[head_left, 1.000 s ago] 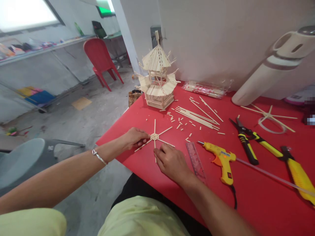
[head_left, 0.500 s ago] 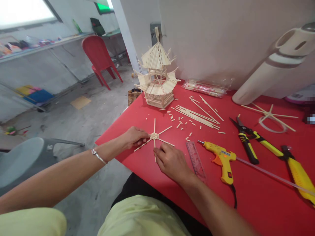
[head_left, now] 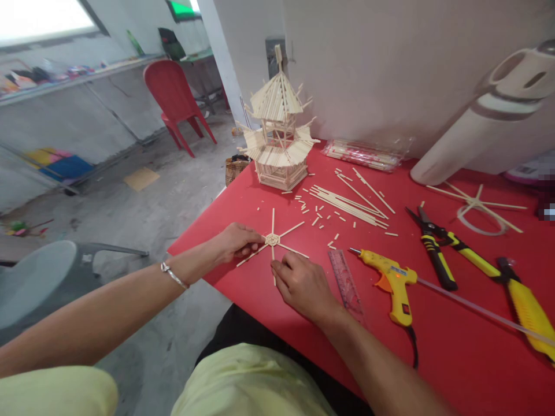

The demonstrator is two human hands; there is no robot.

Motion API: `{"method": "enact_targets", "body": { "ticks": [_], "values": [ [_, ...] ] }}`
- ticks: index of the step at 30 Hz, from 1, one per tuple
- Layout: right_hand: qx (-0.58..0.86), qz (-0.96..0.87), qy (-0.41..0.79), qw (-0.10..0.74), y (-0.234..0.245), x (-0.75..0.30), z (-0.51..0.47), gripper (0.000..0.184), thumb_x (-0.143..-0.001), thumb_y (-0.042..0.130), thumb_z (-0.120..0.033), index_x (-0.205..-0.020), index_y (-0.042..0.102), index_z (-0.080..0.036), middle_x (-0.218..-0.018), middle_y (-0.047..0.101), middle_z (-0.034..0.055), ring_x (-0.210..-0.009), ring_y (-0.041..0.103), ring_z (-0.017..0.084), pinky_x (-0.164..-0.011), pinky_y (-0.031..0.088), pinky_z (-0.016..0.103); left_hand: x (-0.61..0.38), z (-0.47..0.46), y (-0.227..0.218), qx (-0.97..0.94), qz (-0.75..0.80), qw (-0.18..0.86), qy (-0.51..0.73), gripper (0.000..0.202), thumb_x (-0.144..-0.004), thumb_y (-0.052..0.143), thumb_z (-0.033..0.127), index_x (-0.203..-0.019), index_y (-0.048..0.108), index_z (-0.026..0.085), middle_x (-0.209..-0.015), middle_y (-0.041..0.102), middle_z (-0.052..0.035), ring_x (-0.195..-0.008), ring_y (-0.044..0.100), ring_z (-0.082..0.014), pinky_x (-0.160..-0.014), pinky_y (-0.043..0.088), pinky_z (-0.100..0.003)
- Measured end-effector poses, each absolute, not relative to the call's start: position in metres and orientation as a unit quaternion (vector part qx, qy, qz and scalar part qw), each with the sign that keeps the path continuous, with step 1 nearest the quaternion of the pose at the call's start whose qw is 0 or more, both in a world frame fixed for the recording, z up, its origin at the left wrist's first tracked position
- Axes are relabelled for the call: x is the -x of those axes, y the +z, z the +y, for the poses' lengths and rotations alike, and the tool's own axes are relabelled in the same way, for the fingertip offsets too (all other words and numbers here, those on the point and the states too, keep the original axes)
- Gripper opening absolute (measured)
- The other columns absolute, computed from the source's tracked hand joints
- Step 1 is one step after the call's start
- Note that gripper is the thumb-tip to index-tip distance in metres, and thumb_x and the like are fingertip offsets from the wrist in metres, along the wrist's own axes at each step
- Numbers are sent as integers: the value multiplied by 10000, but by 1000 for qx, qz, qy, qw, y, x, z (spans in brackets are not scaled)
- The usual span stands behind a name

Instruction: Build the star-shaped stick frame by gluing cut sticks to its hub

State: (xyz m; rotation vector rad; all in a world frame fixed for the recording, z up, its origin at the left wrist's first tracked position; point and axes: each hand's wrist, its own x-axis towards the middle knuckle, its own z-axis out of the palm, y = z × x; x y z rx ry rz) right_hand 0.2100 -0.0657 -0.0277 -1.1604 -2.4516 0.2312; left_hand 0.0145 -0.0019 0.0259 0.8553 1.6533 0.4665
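Note:
A star-shaped frame of thin wooden sticks (head_left: pixel 273 239) lies near the front left edge of the red table, its arms spreading from a small ringed hub. My left hand (head_left: pixel 241 240) pinches the frame's left side by the hub, fingers closed. On the near arm, my right hand (head_left: pixel 300 283) has thumb and fingers pressed together around the stick; part of that arm is hidden. Right of my right hand lies a clear pinkish ruler (head_left: pixel 346 283), and beyond it a yellow glue gun (head_left: pixel 392 277) with a small orange light showing.
Behind the frame stands a stick-built pagoda (head_left: pixel 280 133). Cut bits and long sticks (head_left: pixel 347 205) lie in the middle. Pruning shears (head_left: pixel 433 248), a yellow cutter (head_left: pixel 526 306), another stick star (head_left: pixel 474 201), a packet of sticks (head_left: pixel 364 155) and a large flask (head_left: pixel 481 115) occupy the right and back.
Both hands keep the same hold on the stick frame. The view has shifted very slightly; nothing on the table has visibly moved.

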Motion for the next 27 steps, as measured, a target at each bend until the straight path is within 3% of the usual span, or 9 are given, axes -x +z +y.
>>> {"method": "enact_targets", "body": {
  "ticks": [27],
  "values": [
    [415, -881, 84, 210, -28, -210, -65, 205, -950, 488, -278, -1060, 657, -243, -842, 580, 20, -758, 495, 150, -600, 227, 312, -10, -1, 20, -379, 685, 590, 197, 241, -709, 717, 220, -523, 591, 131, -430, 546, 8, -307, 360, -48, -339, 282, -209]
  ]
}}
